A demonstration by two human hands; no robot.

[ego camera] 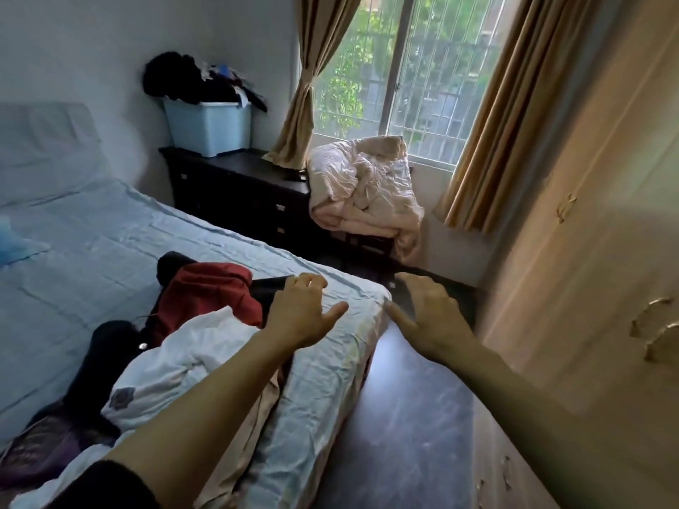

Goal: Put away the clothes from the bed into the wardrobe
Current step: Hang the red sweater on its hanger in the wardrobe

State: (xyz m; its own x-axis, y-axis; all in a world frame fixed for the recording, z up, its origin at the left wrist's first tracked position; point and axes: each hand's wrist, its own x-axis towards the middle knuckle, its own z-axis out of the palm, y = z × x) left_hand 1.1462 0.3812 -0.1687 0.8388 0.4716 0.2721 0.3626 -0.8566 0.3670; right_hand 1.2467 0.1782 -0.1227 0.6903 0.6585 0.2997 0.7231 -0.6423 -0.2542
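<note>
Clothes [183, 347] lie heaped along the near edge of the bed [110, 244]: a red top [205, 295] over black pieces, a white garment [172, 365] nearer us, and something purple [47, 446] at the lower left. That side suits the job, since it is the edge closest to the wardrobe [588, 259], which stands just across a strip of dark floor [404, 416]. With so much on the sheet, we judge the task far from done. Our left hand [299, 314] hangs over the bed's corner just beside the red top, fingers spread and loosely bent, gripping nothing; we cannot tell whether it brushes the sheet. Our right hand [430, 317] is likewise spread and empty, held over the floor between bed and wardrobe. With the hands apart and ready, we read this as a two-handed reach to gather a garment. The wardrobe doors look closed and their handles [650, 321] are untouched, so one hand will probably have to open a door before anything goes in. Farther off, a dark dresser [239, 189] carries a blue bin [209, 126] overflowing with dark things, and a crumpled quilt [363, 185] sits on a chair below the window [422, 67].
</note>
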